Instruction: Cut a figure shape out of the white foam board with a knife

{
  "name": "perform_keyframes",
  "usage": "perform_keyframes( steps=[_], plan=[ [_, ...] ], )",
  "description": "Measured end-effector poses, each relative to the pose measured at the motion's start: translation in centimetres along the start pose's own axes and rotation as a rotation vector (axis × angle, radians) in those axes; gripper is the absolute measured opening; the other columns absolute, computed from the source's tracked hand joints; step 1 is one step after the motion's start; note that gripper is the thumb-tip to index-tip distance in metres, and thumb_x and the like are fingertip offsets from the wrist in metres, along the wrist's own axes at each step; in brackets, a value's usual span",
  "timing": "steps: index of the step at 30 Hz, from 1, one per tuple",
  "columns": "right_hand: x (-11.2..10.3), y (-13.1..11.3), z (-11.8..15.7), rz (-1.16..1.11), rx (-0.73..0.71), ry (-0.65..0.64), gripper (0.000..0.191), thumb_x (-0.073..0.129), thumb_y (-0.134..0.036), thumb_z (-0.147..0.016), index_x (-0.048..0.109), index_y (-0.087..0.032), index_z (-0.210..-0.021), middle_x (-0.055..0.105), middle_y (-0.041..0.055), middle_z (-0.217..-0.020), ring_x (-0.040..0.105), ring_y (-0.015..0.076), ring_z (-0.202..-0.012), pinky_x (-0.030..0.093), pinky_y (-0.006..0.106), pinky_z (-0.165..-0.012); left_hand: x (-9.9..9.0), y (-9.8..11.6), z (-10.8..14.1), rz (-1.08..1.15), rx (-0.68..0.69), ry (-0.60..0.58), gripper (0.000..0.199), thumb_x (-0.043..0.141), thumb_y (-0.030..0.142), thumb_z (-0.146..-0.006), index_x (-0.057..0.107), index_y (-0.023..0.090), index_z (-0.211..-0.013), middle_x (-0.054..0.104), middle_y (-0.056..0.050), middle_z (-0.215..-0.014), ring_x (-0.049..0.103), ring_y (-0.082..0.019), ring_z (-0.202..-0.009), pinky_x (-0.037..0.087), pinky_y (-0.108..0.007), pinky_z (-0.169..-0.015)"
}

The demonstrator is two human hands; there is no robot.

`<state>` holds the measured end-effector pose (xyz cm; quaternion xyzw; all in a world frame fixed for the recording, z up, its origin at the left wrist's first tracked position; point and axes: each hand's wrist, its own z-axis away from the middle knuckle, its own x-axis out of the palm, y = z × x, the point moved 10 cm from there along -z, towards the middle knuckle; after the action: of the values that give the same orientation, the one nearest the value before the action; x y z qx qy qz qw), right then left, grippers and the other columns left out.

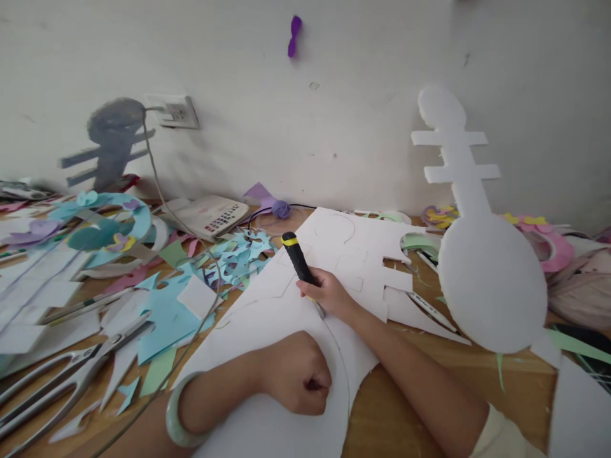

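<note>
Right hand (333,294) grips cutter (296,256); left hand (296,375), fisted, rests on board (252,337). From the cutter, five-o'clock edge (361,373) looks cut, twelve-o'clock lines (354,228) uncut (three-o'clock shape (491,280) seems finished).

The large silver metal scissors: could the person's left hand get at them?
Probably yes: the left hand, fisted on the white sheet, seems to hold nothing, and the scissors lie uncovered to its left, though a thin grey cord runs between.

Passable beyond the right grip (331,292) toward the wall (367,165); blocked rightward by white cutout (491,280), left of left grip (298,375) by cord (219,277) and scissors (121,337).
</note>
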<state>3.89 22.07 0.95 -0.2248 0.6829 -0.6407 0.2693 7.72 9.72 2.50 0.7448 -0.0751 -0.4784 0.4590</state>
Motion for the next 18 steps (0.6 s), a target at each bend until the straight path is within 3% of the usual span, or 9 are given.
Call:
perform_keyframes(
  steps=[6,13,18],
  plan=[
    [0.0,0.2,0.0,-0.075,0.017,0.012,0.038,0.068,-0.037,-0.071,0.056,-0.020,-0.103,0.051,-0.0042,-0.072,0.047,0.0120,-0.062,0.038,0.026,-0.056,-0.3,0.3,0.1,0.007,0.023,0.025,0.031,0.054,0.005,-0.054,0.029,0.020,-0.046,0.026,0.008,-0.042,0.019,-0.008,-0.041,0.020,-0.025,-0.043],
    [0.5,-0.5,0.3,-0.048,-0.015,-0.035,0.028,0.067,-0.032,-0.073,0.059,-0.020,-0.097,0.051,-0.0045,-0.070,0.047,0.0124,-0.063,0.038,0.026,-0.059,-0.1,0.3,0.0,0.009,-0.001,-0.007,0.034,0.056,0.002,-0.054,0.028,0.020,-0.046,0.025,0.009,-0.042,0.020,-0.008,-0.042,0.021,-0.026,-0.044],
    [0.6,-1.2,0.8,0.045,-0.068,-0.037,0.013,0.062,-0.031,-0.075,0.055,-0.021,-0.081,0.045,-0.0056,-0.068,0.041,0.0121,-0.063,0.035,0.027,-0.061,-0.3,0.3,0.1,0.007,-0.009,-0.005,0.036,0.056,0.001,-0.055,0.027,0.020,-0.047,0.026,0.010,-0.042,0.020,-0.008,-0.043,0.022,-0.027,-0.045]
  ],
)
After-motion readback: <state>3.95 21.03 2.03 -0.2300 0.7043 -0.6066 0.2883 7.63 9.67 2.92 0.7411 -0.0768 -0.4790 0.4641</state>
